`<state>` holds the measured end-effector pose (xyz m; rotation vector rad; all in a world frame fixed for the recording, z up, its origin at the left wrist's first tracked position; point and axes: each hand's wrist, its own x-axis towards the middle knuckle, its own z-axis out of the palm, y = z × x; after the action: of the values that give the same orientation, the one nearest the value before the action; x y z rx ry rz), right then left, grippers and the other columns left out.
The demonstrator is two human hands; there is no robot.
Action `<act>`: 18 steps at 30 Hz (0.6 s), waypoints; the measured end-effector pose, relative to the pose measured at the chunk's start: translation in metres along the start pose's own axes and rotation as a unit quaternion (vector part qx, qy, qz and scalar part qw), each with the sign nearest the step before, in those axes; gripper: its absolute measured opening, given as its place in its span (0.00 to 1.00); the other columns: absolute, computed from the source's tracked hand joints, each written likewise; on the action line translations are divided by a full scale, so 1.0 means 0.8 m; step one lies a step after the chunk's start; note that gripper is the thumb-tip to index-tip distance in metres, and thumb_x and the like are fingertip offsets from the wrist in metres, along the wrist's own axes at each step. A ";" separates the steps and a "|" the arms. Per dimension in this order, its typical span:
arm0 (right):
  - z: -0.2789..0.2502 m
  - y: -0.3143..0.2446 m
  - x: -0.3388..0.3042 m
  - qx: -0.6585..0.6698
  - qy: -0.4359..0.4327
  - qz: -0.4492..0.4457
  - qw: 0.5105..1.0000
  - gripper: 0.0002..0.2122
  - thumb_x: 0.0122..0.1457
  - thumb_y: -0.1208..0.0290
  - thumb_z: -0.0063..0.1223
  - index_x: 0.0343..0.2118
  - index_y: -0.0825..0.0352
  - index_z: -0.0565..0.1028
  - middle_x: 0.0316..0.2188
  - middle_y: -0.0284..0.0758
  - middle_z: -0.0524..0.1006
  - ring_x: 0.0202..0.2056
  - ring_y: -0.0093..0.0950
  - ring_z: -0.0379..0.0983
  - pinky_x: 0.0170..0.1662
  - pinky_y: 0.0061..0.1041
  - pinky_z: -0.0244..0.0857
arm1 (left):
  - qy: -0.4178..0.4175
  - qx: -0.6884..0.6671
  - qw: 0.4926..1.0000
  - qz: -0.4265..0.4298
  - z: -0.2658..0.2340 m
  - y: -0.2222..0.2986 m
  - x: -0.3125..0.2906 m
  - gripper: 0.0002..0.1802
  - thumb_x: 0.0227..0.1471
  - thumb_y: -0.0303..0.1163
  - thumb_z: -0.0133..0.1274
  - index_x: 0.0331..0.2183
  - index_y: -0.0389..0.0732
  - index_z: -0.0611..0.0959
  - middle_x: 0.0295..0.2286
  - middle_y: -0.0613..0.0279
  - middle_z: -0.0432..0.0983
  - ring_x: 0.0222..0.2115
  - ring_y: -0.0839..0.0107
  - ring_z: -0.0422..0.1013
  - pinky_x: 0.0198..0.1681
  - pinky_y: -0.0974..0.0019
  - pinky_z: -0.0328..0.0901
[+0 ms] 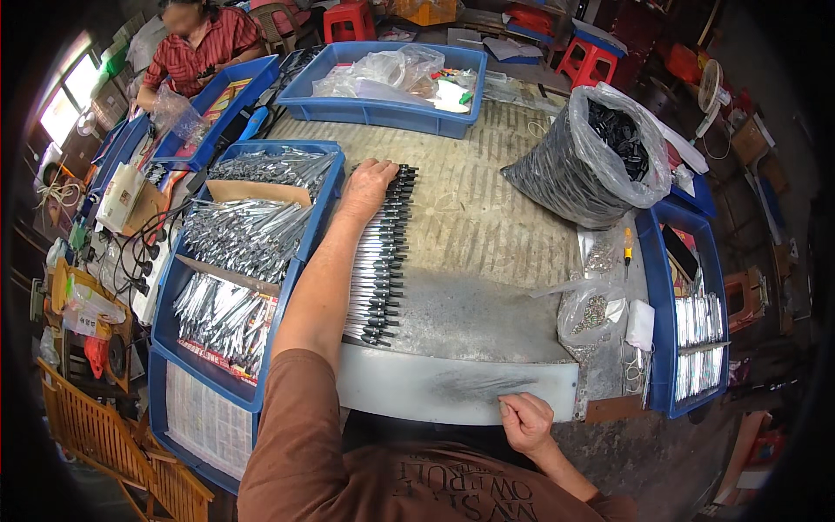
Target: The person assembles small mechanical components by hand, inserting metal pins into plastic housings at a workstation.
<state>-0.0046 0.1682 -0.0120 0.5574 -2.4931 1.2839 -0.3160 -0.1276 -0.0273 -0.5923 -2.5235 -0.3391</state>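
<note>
A row of slim metal rods with black ends (pixel 376 270) lies side by side on the worn table (pixel 470 226). At the row's far end is my left hand (pixel 369 187), its fingers bent down against the black ends; what they hold, if anything, is hidden. My right hand (pixel 527 421) is curled closed at the near table edge, beside a white, dark-smudged strip (pixel 417 383), and nothing shows in it. Left of my forearm stands a blue tray (pixel 300 252) with many loose metal rods, parted by cardboard dividers.
A clear bag of black parts (pixel 574 165) stands at the far right. A blue bin (pixel 374 113) with plastic bags sits at the back. Along the right edge are a small bag of parts (pixel 591 315), a yellow screwdriver (pixel 627 246) and another blue tray (pixel 664 348). A person (pixel 202 48) sits far left.
</note>
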 end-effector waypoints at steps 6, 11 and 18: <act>0.003 0.003 -0.001 0.010 0.010 -0.010 1.000 0.03 0.46 0.80 0.52 0.25 0.72 0.73 0.14 0.37 0.68 0.14 0.31 0.65 0.18 0.25 0.59 | 0.046 0.006 0.999 0.003 -0.009 0.004 -0.007 0.11 0.41 0.21 0.47 0.32 0.37 0.76 0.32 0.58 0.74 0.35 0.60 0.68 0.39 0.63 0.64; 0.002 -0.001 0.000 0.014 -0.003 -0.003 1.000 0.02 0.47 0.80 0.51 0.25 0.71 0.73 0.14 0.37 0.68 0.14 0.31 0.65 0.18 0.25 0.58 | 0.121 -0.048 0.991 -0.028 -0.046 0.052 -0.013 0.12 0.41 0.24 0.52 0.33 0.37 0.74 0.30 0.54 0.73 0.32 0.56 0.68 0.36 0.59 0.64; 0.005 0.001 -0.002 0.014 0.017 0.009 1.000 0.02 0.48 0.80 0.50 0.26 0.72 0.73 0.15 0.37 0.68 0.15 0.28 0.64 0.19 0.23 0.57 | 0.147 -0.196 0.968 -0.061 -0.146 0.150 -0.075 0.15 0.41 0.22 0.53 0.36 0.33 0.73 0.34 0.49 0.71 0.36 0.53 0.67 0.40 0.60 0.63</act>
<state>-0.0034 0.1653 -0.0156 0.5164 -2.4613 1.3244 -0.1629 -0.0836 0.0519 -0.4897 -2.2201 -0.9171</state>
